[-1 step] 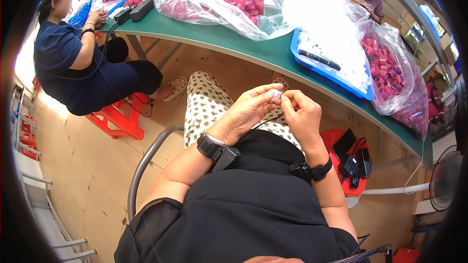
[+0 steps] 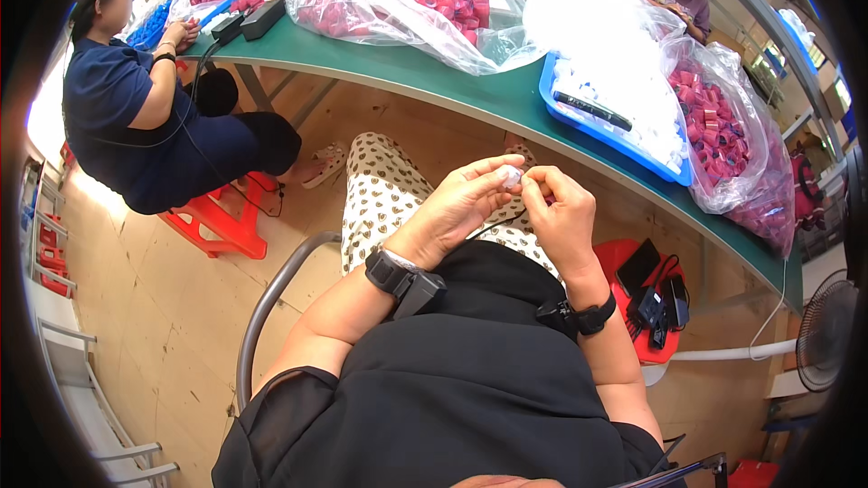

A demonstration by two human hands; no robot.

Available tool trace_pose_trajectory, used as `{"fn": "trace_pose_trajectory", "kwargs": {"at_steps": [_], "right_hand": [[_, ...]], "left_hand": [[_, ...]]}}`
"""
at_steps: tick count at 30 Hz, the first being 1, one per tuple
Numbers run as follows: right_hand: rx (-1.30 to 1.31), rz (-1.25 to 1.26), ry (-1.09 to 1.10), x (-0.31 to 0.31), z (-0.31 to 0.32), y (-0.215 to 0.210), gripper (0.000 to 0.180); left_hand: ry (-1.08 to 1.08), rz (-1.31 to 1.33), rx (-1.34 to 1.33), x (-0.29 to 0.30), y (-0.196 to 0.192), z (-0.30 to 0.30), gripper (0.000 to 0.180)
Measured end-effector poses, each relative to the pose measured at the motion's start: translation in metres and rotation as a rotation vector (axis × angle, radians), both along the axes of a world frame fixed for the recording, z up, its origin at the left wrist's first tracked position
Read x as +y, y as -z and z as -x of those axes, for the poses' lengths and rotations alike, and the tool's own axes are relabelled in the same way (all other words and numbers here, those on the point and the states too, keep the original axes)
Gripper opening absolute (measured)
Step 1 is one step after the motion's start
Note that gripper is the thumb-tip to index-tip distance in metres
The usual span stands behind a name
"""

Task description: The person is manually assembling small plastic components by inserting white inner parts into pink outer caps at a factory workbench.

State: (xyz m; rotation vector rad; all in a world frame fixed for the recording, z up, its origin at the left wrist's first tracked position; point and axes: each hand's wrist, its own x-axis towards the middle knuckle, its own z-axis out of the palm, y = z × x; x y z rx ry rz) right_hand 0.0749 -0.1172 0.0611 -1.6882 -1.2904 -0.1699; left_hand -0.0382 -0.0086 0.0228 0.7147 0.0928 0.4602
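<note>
My left hand [image 2: 455, 210] pinches a small white piece [image 2: 513, 177] between thumb and fingertips, above my lap. Close against it on the right, my right hand [image 2: 562, 217] is closed in a pinch, its fingertips at the edge of the white piece. A speck of dark red [image 2: 549, 201] shows among the right fingers; what they grip is too small to make out. Ahead on the table stands a blue tray [image 2: 545, 89] of small white pieces, with a black bar-shaped object [image 2: 592, 110] lying across it.
Clear plastic bags of dark pink pieces lie on the green table [image 2: 362, 61], one at the middle [image 2: 443, 0], one at the right [image 2: 710, 126]. A red stool [image 2: 624, 262] at my right holds black devices. A co-worker [image 2: 136, 99] sits at the left; a fan [image 2: 825, 330] stands far right.
</note>
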Motion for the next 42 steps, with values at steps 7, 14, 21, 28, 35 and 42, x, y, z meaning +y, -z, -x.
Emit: {"fn": "trace_pose_trajectory", "kwargs": {"at_steps": [7, 14, 21, 28, 35, 42], "right_hand": [[-0.023, -0.065, -0.066, 0.003, -0.003, 0.006, 0.005], [-0.079, -0.028, -0.050, 0.001, -0.003, 0.003, 0.008], [-0.109, -0.019, -0.047, 0.001, -0.004, 0.003, 0.008], [-0.133, -0.025, -0.049, 0.002, -0.004, 0.005, 0.009], [-0.120, -0.011, -0.051, 0.003, -0.005, 0.007, 0.008], [-0.100, -0.003, -0.050, 0.004, -0.005, 0.008, 0.007]], "left_hand": [[0.023, 0.033, 0.010, 0.001, 0.005, -0.001, 0.036], [0.020, 0.076, 0.024, 0.000, 0.008, -0.003, 0.034], [0.030, 0.073, 0.022, 0.001, 0.011, -0.004, 0.034], [0.019, 0.029, 0.031, -0.001, 0.014, -0.005, 0.034], [0.025, 0.062, 0.035, 0.001, 0.016, -0.006, 0.035], [0.038, 0.040, 0.031, 0.000, 0.018, -0.007, 0.036]]}}
